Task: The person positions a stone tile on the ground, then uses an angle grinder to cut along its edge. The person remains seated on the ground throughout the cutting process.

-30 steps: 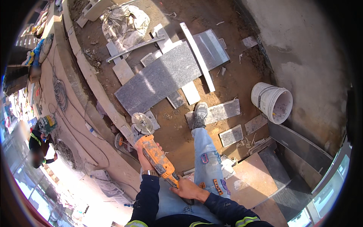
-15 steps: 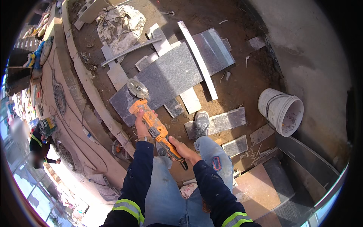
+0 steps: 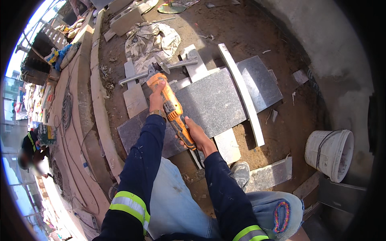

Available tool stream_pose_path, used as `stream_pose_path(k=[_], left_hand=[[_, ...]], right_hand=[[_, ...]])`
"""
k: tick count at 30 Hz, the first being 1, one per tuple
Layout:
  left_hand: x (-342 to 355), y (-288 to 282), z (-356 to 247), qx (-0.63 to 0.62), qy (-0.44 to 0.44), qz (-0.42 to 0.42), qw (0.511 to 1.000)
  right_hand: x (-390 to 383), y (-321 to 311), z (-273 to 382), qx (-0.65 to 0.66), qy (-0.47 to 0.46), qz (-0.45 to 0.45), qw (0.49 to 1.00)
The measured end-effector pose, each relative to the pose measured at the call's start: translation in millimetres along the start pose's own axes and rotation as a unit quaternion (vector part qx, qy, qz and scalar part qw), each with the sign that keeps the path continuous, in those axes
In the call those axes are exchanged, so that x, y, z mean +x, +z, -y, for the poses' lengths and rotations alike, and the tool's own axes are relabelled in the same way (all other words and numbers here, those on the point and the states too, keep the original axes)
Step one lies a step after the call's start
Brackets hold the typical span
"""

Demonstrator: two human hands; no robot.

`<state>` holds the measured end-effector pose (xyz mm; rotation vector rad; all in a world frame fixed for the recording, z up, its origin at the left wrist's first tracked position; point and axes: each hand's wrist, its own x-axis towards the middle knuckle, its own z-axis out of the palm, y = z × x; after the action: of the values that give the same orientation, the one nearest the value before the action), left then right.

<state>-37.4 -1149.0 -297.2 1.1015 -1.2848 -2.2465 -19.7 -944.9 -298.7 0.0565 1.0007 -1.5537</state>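
Both my hands grip an orange angle grinder [image 3: 173, 107], held over a dark grey stone slab [image 3: 213, 98]. My left hand [image 3: 157, 98] is wrapped round its front body, near the head. Farther back, my right hand [image 3: 198, 136] closes on the rear grip. The disc [image 3: 162, 64] stands beyond the slab's far edge, seen nearly edge-on, close to a thin pale strip [image 3: 183, 63]. The slab rests on several pale stone offcuts [image 3: 227, 146]. A long white bar [image 3: 241, 94] lies across the slab, right of the grinder.
A white bucket [image 3: 327, 154] lies tilted by the wall at right. Crumpled sheeting [image 3: 152, 40] and a concrete block [image 3: 126, 20] sit at the far side. Left runs a low kerb [image 3: 96, 68] with a coiled cable [image 3: 66, 108] beyond it. Another person [image 3: 30, 148] is at far left.
The grinder has moved away from me, its disc leaving the slab's left part for beyond its far edge. The disc now shows nearly edge-on. My body has leaned forward, with one knee lower right.
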Motion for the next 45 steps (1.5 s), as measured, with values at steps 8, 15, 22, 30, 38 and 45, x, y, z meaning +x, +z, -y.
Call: stream_pose_path(k=[8, 15, 22, 30, 38, 45], left_hand=[[-0.6, 12.5, 32.2, 0.040, 0.034, -0.032, 0.998], [-2.8, 2.6, 17.6, 0.040, 0.044, -0.040, 0.997], [-21.7, 2.0, 1.3, 0.066, 0.064, -0.093, 0.991], [-36.6, -10.1, -13.3, 0.009, 0.066, -0.124, 0.990], [-28.5, -11.4, -12.5, 0.066, 0.127, -0.115, 0.983], [-35.1, -18.4, -13.4, -0.054, 0.112, -0.031, 0.992]], right_hand=[[-26.0, -15.6, 0.2, 0.079, 0.020, 0.014, 0.997], [-24.2, -1.4, -0.2, 0.040, 0.016, 0.000, 0.999], [-21.6, -0.1, 5.7, 0.051, 0.034, 0.060, 0.996], [-12.4, 8.7, 17.1, -0.042, 0.046, 0.055, 0.997], [-9.1, 11.0, 13.8, 0.034, 0.061, 0.119, 0.990], [-17.3, 11.0, 14.7, 0.020, 0.029, 0.109, 0.993]])
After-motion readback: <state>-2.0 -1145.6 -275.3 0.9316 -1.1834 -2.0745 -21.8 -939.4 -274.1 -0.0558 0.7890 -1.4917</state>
